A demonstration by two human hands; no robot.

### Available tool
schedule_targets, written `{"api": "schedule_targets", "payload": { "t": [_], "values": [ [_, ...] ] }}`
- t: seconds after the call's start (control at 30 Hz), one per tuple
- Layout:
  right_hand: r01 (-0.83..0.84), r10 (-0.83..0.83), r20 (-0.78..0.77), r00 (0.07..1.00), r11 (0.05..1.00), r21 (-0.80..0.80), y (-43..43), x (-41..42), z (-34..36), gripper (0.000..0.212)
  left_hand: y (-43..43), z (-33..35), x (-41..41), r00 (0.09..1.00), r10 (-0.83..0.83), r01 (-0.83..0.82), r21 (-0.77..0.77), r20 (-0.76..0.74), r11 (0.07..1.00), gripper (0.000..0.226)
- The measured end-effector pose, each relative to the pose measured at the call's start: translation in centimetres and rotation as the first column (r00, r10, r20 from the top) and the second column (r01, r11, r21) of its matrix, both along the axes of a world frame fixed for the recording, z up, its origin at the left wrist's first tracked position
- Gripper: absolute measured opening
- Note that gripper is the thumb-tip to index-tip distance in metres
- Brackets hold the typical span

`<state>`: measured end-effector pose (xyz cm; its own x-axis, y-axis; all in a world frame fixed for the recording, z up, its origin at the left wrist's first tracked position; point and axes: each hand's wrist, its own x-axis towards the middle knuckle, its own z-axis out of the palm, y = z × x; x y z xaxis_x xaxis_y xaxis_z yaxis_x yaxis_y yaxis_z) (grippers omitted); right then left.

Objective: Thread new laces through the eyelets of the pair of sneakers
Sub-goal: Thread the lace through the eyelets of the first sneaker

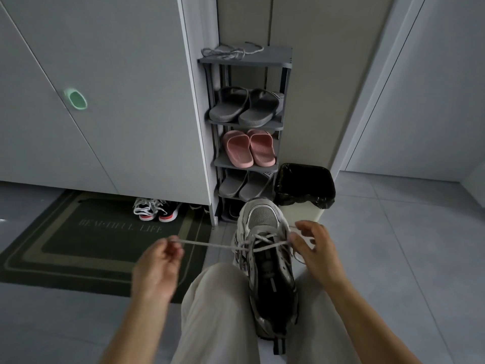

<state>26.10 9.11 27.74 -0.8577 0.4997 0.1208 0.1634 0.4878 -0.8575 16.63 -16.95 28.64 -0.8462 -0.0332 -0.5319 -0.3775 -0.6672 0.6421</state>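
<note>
One sneaker (265, 261) lies between the person's knees, toe pointing away toward the foot of the shoe rack (246, 122), and its lacing is partly done: a grey lace (210, 244) crosses several times over the front rows of eyelets, while the dark tongue nearer the ankle shows bare, so the upper rows seem not yet threaded. The left hand (157, 264) holds one end of the lace out to the left over the doormat (86, 240), its fingers (173, 249) closed on it, and the strand runs taut from there to the shoe. The right hand (315, 245) sits at the right edge of the shoe, its fingers (296, 239) pinched on the other strand just beside the eyelets, with the outer ones spread. I judge this to be a tightening pull on a crossing before the next pair of eyelets is taken. The second sneaker of the pair is not clearly in view; a laced black and red pair (154, 210) stands on the floor under the cabinet, seemingly not part of the job. A loose grey lace (231, 51) lies on the top shelf of the rack, which may be the one for the other shoe, though I cannot tell. So roughly half of one shoe is done, and the whole second shoe appears left.
</note>
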Motion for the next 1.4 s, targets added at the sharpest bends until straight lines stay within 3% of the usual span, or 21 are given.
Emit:
{"api": "schedule_targets", "payload": {
  "t": [0.13, 0.2, 0.27, 0.33, 0.4, 0.43, 0.5, 0.53, 0.57, 0.67, 0.83, 0.9, 1.07, 1.13, 1.23, 1.33, 1.4],
  "values": [
    [0.122, -0.123, -0.013, 0.992, 0.991, -0.046, -0.1, 0.2, -1.1, 0.034, -7.2, -2.5, -3.4, 0.933, 0.331, -0.333, -0.01, 0.141, 0.943, 0.017],
    [0.132, -0.138, -0.05, 0.989, 0.985, -0.113, -0.5, 0.1, -1.1, 0.027, -8.1, -3.4, -3.8, 0.938, 0.315, -0.29, -0.171, 0.142, 0.941, 0.019],
    [0.103, -0.117, -0.084, 0.99, 0.983, -0.152, -1.2, -0.2, -1.1, 0.015, -6.3, -3.5, -3.1, 0.988, 0.132, -0.077, -0.493, 0.077, 0.867, 0.009],
    [0.051, -0.073, -0.101, 0.992, 0.977, -0.207, -2.1, -0.3, -1.2, 0.013, -2.9, -2.9, -1.5, 0.992, -0.094, -0.004, -0.785, -0.079, 0.62, 0.021],
    [0.021, -0.046, -0.101, 0.994, 0.97, -0.241, -2.6, -0.3, -1.4, 0.019, 0.8, -1.6, 0.8, 0.878, -0.36, -0.157, -0.9, -0.315, 0.406, 0.028],
    [0.027, -0.053, -0.098, 0.994, 0.969, -0.247, -2.6, -0.4, -1.4, 0.019, 2.6, -0.9, 2.1, 0.75, -0.52, -0.232, -0.899, -0.408, 0.371, 0.024],
    [0.06, -0.097, -0.109, 0.989, 0.952, -0.3, -2.2, -0.4, -1.2, 0.017, 5.7, -0.2, 4.3, 0.491, -0.758, -0.242, -0.903, -0.428, 0.354, 0.021],
    [0.071, -0.122, -0.13, 0.984, 0.936, -0.345, -2.0, -0.4, -1.1, 0.019, 6.9, -0.1, 5.0, 0.438, -0.806, -0.207, -0.917, -0.398, 0.34, 0.02],
    [0.07, -0.143, -0.159, 0.977, 0.918, -0.391, -1.8, -0.3, -1.0, 0.022, 7.7, -0.2, 5.5, 0.439, -0.815, -0.188, -0.926, -0.378, 0.328, 0.017],
    [0.007, -0.147, -0.246, 0.958, 0.872, -0.49, -1.7, 0.1, -1.0, 0.03, 8.5, -0.6, 5.4, 0.544, -0.764, -0.179, -0.937, -0.347, 0.299, 0.005],
    [-0.038, -0.196, -0.323, 0.926, 0.803, -0.595, -1.3, 0.0, -1.2, 0.031, 6.8, -0.4, 4.7, 0.495, -0.817, -0.06, -0.949, -0.297, 0.308, 0.024],
    [-0.062, -0.235, -0.346, 0.908, 0.742, -0.667, -1.0, -0.2, -1.3, 0.03, 5.2, -0.2, 4.1, 0.506, -0.818, -0.057, -0.957, -0.272, 0.283, 0.019],
    [-0.151, -0.19, -0.401, 0.896, 0.719, -0.678, -1.1, -0.4, -1.3, 0.024, -2.1, -0.9, 0.5, 0.794, -0.595, 0.008, -0.976, -0.127, 0.219, 0.006],
    [-0.143, -0.177, -0.391, 0.903, 0.735, -0.663, -1.1, -0.5, -1.1, 0.02, -3.9, -1.0, 0.0, 0.808, -0.589, 0.09, -0.985, -0.013, 0.145, 0.012],
    [-0.023, -0.175, -0.28, 0.944, 0.811, -0.584, -1.6, -0.6, -0.9, 0.017, -2.2, 0.0, 1.2, 0.628, -0.772, 0.19, -0.981, 0.096, 0.033, 0.017],
    [0.021, -0.109, -0.149, 0.983, 0.867, -0.499, -2.2, -0.5, -1.0, 0.037, 2.4, 1.4, 3.0, 0.416, -0.909, 0.247, -0.958, -0.029, 0.144, 0.019],
    [0.015, -0.072, -0.104, 0.992, 0.882, -0.471, -2.2, -0.5, -1.0, 0.03, 5.1, 1.6, 4.0, 0.351, -0.929, 0.236, -0.95, -0.113, 0.204, 0.02]
  ]
}}
